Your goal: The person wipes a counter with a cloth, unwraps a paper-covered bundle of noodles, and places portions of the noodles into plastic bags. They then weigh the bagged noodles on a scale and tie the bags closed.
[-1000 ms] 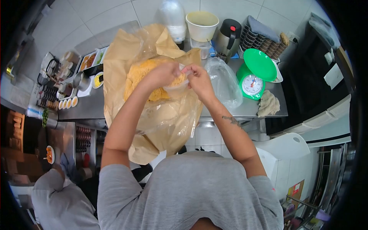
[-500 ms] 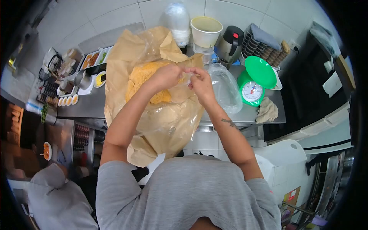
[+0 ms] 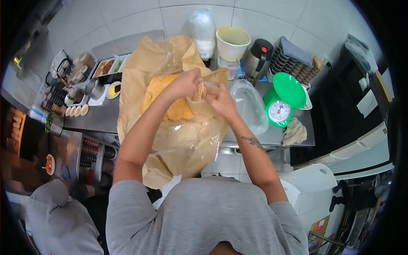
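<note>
Thin yellow noodles point(image 3: 199, 91) hang from the pinched fingers of my left hand point(image 3: 186, 83), over the mouth of a small clear plastic bag point(image 3: 209, 86). My right hand point(image 3: 220, 100) grips that bag's edge from the other side. Beneath and to the left of both hands lies a large heap of yellow noodles point(image 3: 155, 94), on brown paper point(image 3: 170, 146) with a clear plastic liner. To the right of my right hand, a stack of clear plastic bags point(image 3: 248, 106) rests on the steel counter.
A green dial scale point(image 3: 279, 111) stands right, with a rag point(image 3: 295, 131) before it. Behind are a white bucket point(image 3: 232, 49) and a steel jug point(image 3: 257, 59). Halved eggs point(image 3: 76, 111) and topping trays point(image 3: 106, 66) sit left. A person in grey point(image 3: 59, 216) is at lower left.
My left hand now has a bunch of noodles hanging from its fingers, at the bag's mouth. The small bag is spread wider between my hands, where before it was pinched at its edge.
</note>
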{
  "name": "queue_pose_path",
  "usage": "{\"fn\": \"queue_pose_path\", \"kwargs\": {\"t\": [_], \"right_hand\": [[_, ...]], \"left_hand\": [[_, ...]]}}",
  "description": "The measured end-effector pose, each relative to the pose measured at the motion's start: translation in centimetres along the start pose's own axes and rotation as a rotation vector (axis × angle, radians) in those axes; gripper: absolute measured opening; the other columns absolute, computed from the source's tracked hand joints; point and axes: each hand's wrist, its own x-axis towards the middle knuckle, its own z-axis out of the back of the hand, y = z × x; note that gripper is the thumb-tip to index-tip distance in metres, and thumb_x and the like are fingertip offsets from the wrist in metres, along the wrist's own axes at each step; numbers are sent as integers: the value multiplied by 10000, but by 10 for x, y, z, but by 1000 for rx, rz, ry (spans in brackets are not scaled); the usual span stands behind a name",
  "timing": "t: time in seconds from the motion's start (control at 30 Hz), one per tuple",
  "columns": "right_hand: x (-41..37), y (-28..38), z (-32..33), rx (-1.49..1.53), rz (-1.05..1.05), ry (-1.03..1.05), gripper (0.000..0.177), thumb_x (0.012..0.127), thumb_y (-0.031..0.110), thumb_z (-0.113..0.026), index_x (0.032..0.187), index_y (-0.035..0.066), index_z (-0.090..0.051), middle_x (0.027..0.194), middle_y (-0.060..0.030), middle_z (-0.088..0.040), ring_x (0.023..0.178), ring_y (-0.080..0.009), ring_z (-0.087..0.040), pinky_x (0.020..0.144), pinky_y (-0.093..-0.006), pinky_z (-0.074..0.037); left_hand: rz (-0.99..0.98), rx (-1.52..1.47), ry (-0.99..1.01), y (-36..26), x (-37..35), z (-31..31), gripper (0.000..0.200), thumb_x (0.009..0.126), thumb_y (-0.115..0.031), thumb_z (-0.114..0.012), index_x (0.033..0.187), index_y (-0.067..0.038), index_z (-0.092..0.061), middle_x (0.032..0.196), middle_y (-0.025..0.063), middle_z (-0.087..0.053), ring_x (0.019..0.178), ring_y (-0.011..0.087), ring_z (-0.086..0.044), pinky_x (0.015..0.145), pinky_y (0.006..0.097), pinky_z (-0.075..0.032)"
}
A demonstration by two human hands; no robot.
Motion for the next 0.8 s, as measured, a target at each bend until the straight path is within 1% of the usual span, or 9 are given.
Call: {"fn": "queue_pose_path", "kwargs": {"t": [0.07, 0.17, 0.27, 0.33, 0.47, 0.57, 0.63, 0.73, 0.8], "right_hand": [[-8, 8, 9, -443, -83, 6, 219, 729, 211, -594, 871, 76, -692, 1138, -168, -510, 1046, -334, -484, 892, -398, -398], [-5, 10, 18, -443, -123, 131, 242, 713, 250, -631, 883, 88, -690, 1124, -164, -526, 1047, -337, -483, 914, -419, -382], [1, 3, 7, -222, 271, -135, 254, 716, 244, -647, 903, 76, -682, 1052, -141, -554, 1004, -335, -491, 905, -417, -375], [12, 3, 6, -201, 271, -116, 226, 719, 221, -653, 883, 69, -673, 1045, -122, -558, 1001, -324, -490, 899, -407, -372], [28, 43, 32, -103, 362, -185, 145, 739, 180, -648, 813, 55, -651, 983, -119, -582, 946, -318, -514, 850, -400, -392], [34, 12, 20, -360, 321, 30, 139, 774, 130, -640, 860, 22, -637, 882, -112, -622, 837, -263, -574, 780, -367, -438], [42, 17, 27, -190, 254, -46, 132, 785, 111, -629, 861, 4, -623, 775, -103, -622, 725, -224, -590, 684, -340, -456], [45, 48, 42, 13, 158, -77, 125, 807, 92, -609, 865, -18, -604, 674, -96, -610, 637, -172, -600, 590, -300, -459], [48, 48, 43, 66, 116, 11, 120, 828, 90, -591, 866, -25, -594, 653, -87, -600, 617, -139, -592, 567, -274, -452]], "left_hand": [[78, -164, -41, -2, -4, 5, 144, 929, -170, -447, 879, -35, -447, 747, 63, -530, 618, 130, -602, 541, 286, -442], [89, -238, -80, 1, -8, 0, 151, 936, -188, -439, 887, -47, -458, 758, 53, -543, 609, 122, -594, 543, 266, -439], [37, -214, -114, -11, -3, 5, 155, 932, -188, -448, 886, -40, -458, 737, 54, -546, 588, 128, -589, 545, 274, -435], [-71, -226, -186, -23, -4, 15, 165, 930, -187, -451, 876, -31, -450, 680, 63, -540, 563, 136, -591, 545, 302, -432], [-58, -370, -224, -35, -2, 28, 155, 931, -196, -462, 884, -49, -477, 744, 38, -551, 585, 116, -566, 545, 243, -435], [5, -371, -147, -9, -3, -2, 145, 929, -192, -465, 897, -52, -489, 740, 32, -548, 616, 107, -568, 544, 234, -436], [63, -211, -9, 10, 7, -7, 139, 927, -187, -466, 913, -51, -495, 745, 32, -546, 639, 107, -572, 545, 229, -437], [-18, -441, -309, -4, -4, 24, 185, 915, -222, -493, 910, -39, -468, 738, 51, -544, 645, 119, -584, 538, 266, -444], [-13, -480, -244, -5, -6, 13, 199, 900, -221, -522, 935, -31, -476, 746, 46, -551, 655, 117, -583, 543, 269, -444]]}}
